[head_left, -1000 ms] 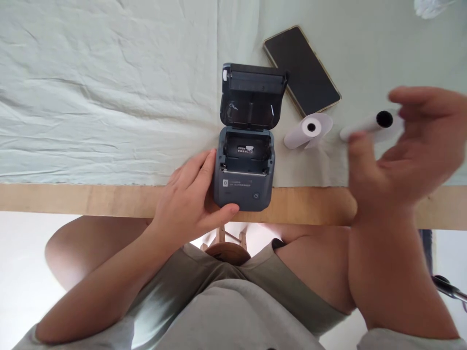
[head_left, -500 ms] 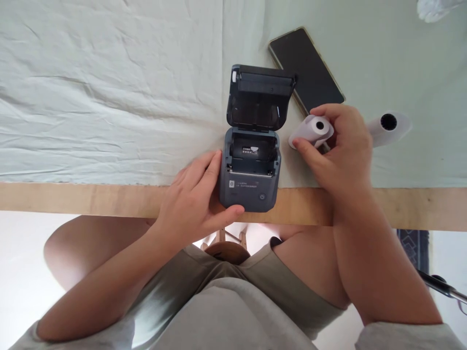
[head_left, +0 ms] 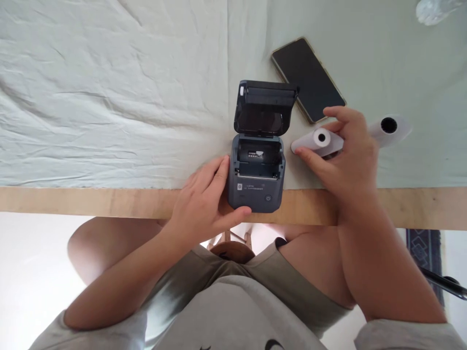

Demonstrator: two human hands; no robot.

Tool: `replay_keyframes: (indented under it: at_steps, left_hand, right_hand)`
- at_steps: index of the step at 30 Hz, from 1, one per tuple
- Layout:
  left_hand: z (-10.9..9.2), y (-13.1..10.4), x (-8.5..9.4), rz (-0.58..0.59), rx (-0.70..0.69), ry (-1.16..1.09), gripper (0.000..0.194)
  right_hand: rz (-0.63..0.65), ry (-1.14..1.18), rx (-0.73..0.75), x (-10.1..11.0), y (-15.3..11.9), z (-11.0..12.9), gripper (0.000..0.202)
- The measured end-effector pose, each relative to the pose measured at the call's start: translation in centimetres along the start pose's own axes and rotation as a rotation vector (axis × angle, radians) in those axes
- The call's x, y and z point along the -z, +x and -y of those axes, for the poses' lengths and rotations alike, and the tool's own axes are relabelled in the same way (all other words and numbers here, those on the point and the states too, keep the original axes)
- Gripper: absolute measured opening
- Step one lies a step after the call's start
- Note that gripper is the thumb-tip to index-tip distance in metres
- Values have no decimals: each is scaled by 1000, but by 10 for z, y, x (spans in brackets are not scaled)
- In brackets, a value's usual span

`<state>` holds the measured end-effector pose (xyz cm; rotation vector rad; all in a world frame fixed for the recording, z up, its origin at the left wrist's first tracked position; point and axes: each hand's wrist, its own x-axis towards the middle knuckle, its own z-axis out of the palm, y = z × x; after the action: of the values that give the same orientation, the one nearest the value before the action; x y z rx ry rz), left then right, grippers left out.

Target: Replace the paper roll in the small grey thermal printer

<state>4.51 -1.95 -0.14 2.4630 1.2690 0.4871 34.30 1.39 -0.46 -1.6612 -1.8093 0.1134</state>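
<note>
A dark blue-grey label printer sits at the table's front edge with its lid flipped up and its paper bay exposed. My left hand holds it, fingers along its left side and thumb across its front corner. Just right of the printer, my right hand has hold of a small white paper roll with a dark core hole. The thumb presses its lower left end, the index finger is raised, and the other fingers are partly hidden behind the roll. A second white paper roll stands beyond the right hand.
A smartphone lies behind the printer, its screen dark, near the lid's right corner. A clear plastic object is cut off at the top right. Pale green cloth covers the table behind a bare wooden edge.
My right index finger has lifted off the small paper roll, which now sits turned differently in the hand. The view has shifted slightly; my left hand stays on the printer.
</note>
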Motion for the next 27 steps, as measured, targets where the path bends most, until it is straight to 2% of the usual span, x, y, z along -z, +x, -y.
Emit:
replay_keyframes:
  at_steps: [6, 12, 14, 19, 27]
  left_hand:
    - [1, -1, -2, -1, 3, -13, 86]
    - [0, 2, 0, 35, 45, -59, 86]
    - [-1, 2, 0, 47, 62, -69, 88]
    - [-1, 2, -1, 71, 98, -63, 90]
    - [-5, 4, -1, 91, 132, -40, 90]
  right_hand:
    - [25, -70, -33, 0, 1, 0, 47]
    - [65, -39, 45, -2, 2, 5, 22]
    - [80, -7, 66, -2, 1, 6, 23]
    - [103, 105, 64, -4, 0, 4, 44]
    - [135, 87, 93, -6, 0, 4, 31]
